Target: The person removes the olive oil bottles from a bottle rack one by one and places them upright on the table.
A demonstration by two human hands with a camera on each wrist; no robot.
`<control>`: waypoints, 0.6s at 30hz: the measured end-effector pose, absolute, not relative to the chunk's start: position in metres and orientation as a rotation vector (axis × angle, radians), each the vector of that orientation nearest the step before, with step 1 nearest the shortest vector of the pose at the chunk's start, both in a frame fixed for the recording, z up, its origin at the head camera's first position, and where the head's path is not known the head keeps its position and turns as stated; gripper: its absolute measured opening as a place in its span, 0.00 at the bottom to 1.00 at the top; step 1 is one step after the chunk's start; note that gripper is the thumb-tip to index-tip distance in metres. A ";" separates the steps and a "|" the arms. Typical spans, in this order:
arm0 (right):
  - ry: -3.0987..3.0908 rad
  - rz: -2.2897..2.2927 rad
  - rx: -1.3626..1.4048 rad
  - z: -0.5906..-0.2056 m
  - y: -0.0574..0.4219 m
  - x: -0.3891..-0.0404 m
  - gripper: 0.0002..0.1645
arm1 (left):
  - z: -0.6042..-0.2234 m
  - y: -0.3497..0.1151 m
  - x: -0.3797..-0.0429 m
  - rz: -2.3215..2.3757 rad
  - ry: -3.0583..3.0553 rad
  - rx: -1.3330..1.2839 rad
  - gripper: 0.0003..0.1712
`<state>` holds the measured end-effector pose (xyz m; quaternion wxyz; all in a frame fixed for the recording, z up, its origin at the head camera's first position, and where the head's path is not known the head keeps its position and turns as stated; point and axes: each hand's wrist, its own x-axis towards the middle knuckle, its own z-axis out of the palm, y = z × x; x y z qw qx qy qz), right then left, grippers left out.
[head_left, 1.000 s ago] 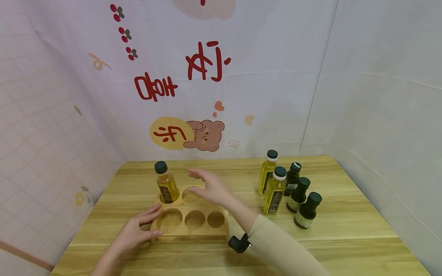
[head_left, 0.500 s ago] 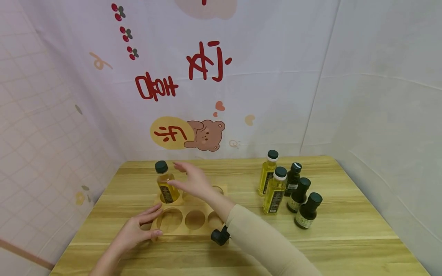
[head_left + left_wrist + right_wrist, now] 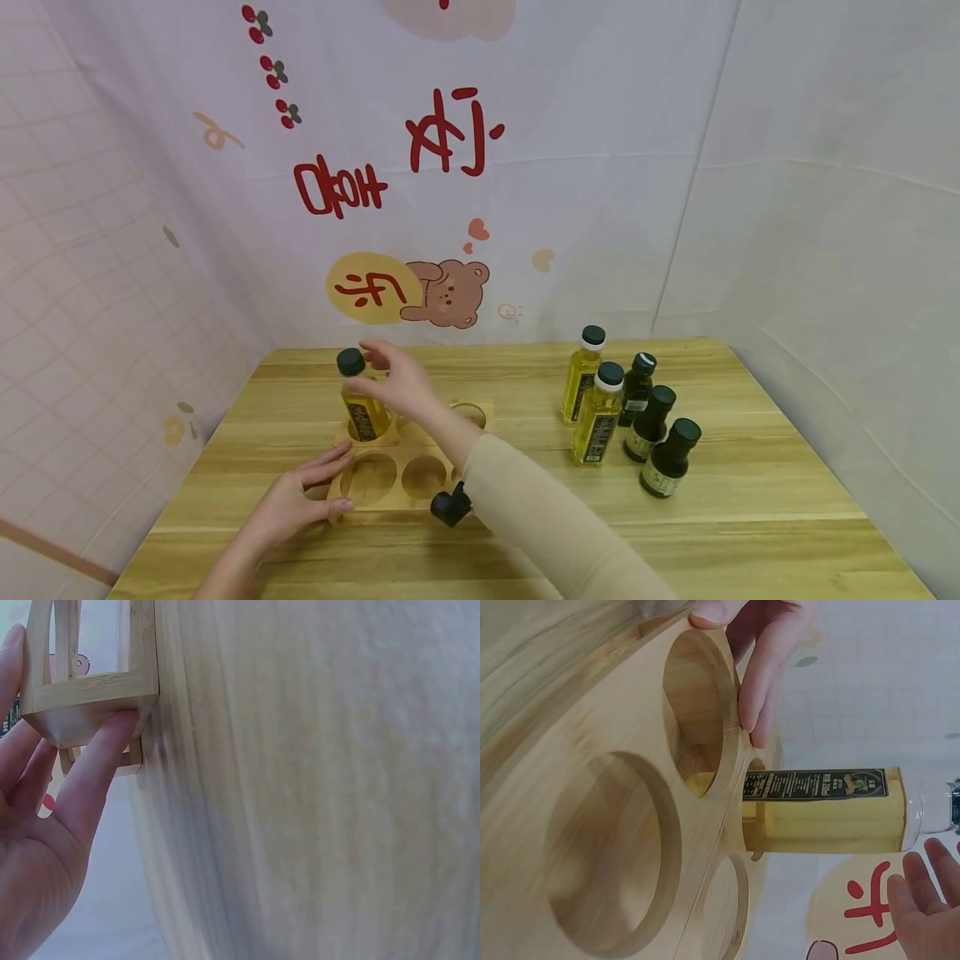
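A two-tier light wooden bottle rack (image 3: 405, 505) with round holes stands at the left of the table. In its back left hole is a bottle of yellow oil (image 3: 364, 417) with a dark green cap, leaning slightly. My left hand (image 3: 292, 497) grips the rack's left end; in the left wrist view the thumb (image 3: 97, 761) presses against the end face. My right hand (image 3: 403, 385) is at the bottle's upper part, thumb in front and fingers beside the cap. In the right wrist view its fingers (image 3: 911, 885) are spread, just short of the bottle's neck.
On the right of the wooden table (image 3: 750, 542) stand two tall yellow oil bottles (image 3: 597, 421) and several small dark bottles (image 3: 664, 462) with green caps. A printed white cloth (image 3: 600, 208) hangs behind the table's back edge. A black camera mount (image 3: 452, 504) sits under my right wrist.
My right hand has moved left across the rack to the oil bottle's neck. The left hand stays on the rack's end, and the bottles have not moved.
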<state>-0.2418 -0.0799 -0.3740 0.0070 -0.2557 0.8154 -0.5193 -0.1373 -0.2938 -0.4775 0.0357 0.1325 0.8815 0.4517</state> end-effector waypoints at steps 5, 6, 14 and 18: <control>2.562 -1.652 -0.792 -0.374 -0.085 -0.244 0.34 | -0.476 -0.293 -0.138 1.380 2.711 0.404 0.39; 2.565 -1.652 -0.794 -0.373 -0.086 -0.244 0.33 | -0.476 -0.292 -0.138 1.377 2.714 0.405 0.39; 2.584 -1.671 -0.803 -0.373 -0.091 -0.241 0.27 | -0.477 -0.293 -0.138 1.367 2.735 0.427 0.38; 2.584 -1.692 -0.795 -0.374 -0.091 -0.240 0.25 | -0.477 -0.293 -0.137 1.360 2.741 0.419 0.39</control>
